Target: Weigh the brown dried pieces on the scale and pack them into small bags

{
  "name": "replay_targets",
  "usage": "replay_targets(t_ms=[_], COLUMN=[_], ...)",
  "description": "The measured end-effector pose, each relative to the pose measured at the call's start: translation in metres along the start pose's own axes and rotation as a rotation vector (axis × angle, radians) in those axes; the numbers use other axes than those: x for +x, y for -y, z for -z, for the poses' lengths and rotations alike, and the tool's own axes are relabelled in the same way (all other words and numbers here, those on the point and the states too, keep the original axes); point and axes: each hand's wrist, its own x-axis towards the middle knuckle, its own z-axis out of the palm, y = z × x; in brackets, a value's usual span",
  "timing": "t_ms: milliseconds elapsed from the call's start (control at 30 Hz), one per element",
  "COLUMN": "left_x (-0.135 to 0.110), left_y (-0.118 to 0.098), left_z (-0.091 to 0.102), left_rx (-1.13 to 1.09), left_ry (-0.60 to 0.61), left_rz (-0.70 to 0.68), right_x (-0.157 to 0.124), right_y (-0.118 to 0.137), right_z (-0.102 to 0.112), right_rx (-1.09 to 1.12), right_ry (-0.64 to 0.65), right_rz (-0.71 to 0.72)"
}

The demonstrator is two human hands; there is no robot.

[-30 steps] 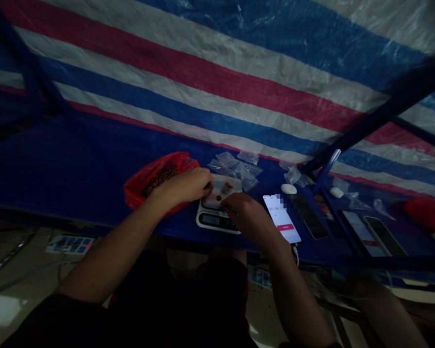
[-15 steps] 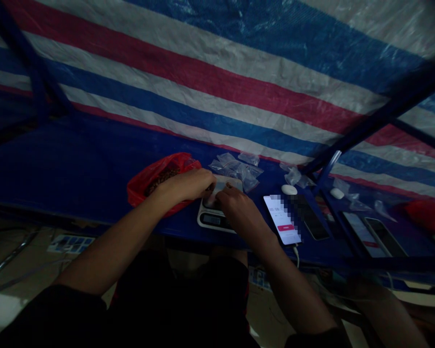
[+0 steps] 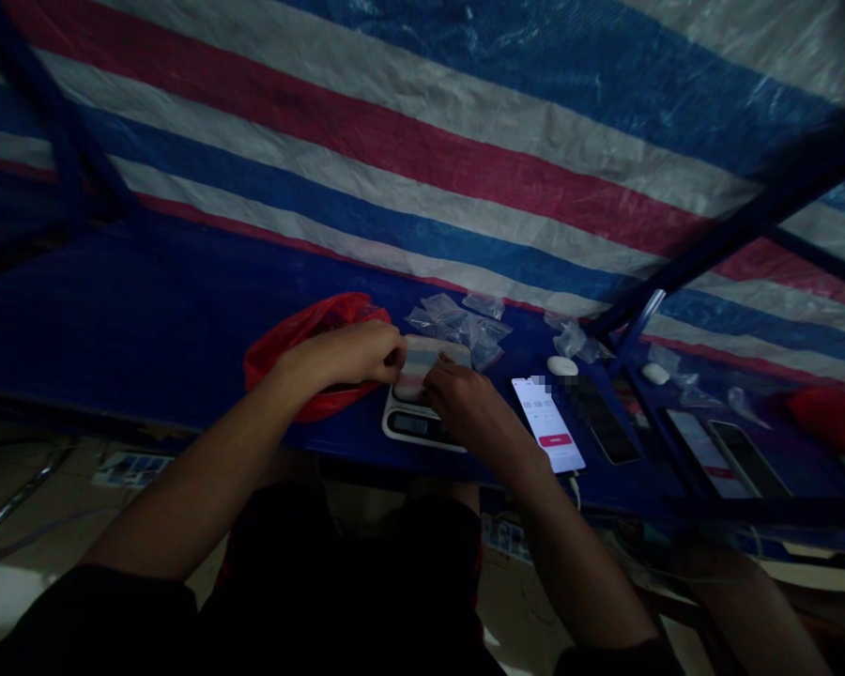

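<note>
Leaning over a pale flat packet point(image 3: 433, 361) on top of a small digital scale point(image 3: 412, 424), a person has both hands close together at it; its streaky sheen suggests clear plastic, but the dim light hides what is inside. The left hand point(image 3: 342, 355) is curled, with its fingers point(image 3: 394, 353) at the packet's left end, and the right hand point(image 3: 465, 399) is curled at its lower edge. Neither hand is spread open, though I cannot tell whether either has a firm hold. The scale stands on a dark blue table point(image 3: 113, 319), its readout too dim to read. Just behind it lies a heap of small clear bags point(image 3: 457, 324). To the left, beyond the left arm point(image 3: 197, 507), is a red plastic bag point(image 3: 282, 361), its contents not showing. To the right, a lit phone point(image 3: 549, 424) with a pink button lies beside a dark phone point(image 3: 606, 422) and a white oval object point(image 3: 561, 366). Farther right are a second white oval object point(image 3: 654, 374), more clear bags point(image 3: 683, 394), two more phones point(image 3: 725, 455) and a red bundle point(image 3: 831, 422). As things lie, one packet is on the scale, while the clear bags remain heaped; how much the red bag holds cannot be told. A striped tarp point(image 3: 394, 160) hangs behind the table.
</note>
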Motion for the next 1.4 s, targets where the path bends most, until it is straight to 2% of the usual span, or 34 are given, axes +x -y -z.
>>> replay_targets(t_ms=[167,300,400,500,600,733,900,1033,1133,1300,1400], left_x=[-0.015,-0.025,-0.031,-0.035,-0.033,-0.019,0.009,0.029,0.040,0.053,0.057], left_y=[0.006,0.018,0.029,0.034,0.026,0.000,-0.027,-0.033,-0.037,-0.042,-0.037], left_z=[0.012,0.017,0.018,0.020,0.026,0.033,0.032,0.026,0.022,0.010,0.002], left_rx=[-0.007,0.054,0.075,0.051,0.010,-0.090,-0.139,-0.117,-0.103,-0.071,-0.053], left_ry=[0.006,-0.044,-0.033,-0.027,-0.034,-0.055,-0.138,-0.159,-0.169,-0.116,-0.125], left_rz=[0.107,0.140,0.154,0.135,0.100,0.035,-0.028,-0.130,-0.157,-0.192,-0.237], right_x=[-0.003,-0.003,-0.006,-0.012,-0.014,0.000,0.021,0.023,0.021,0.027,0.032], right_y=[-0.001,-0.006,-0.011,-0.017,-0.026,-0.040,-0.050,-0.057,-0.069,-0.096,-0.098], right_z=[0.003,0.003,0.005,0.014,0.029,0.037,0.024,0.017,0.017,0.018,0.012], right_rx=[0.049,0.084,0.150,0.231,0.294,0.338,0.445,0.596,0.710,0.718,0.862], right_ry=[0.005,0.005,-0.016,-0.074,-0.176,-0.304,-0.256,-0.255,-0.266,-0.482,-0.497], right_rz=[-0.054,-0.075,-0.081,-0.091,-0.110,-0.127,-0.086,-0.095,-0.082,-0.164,-0.145])
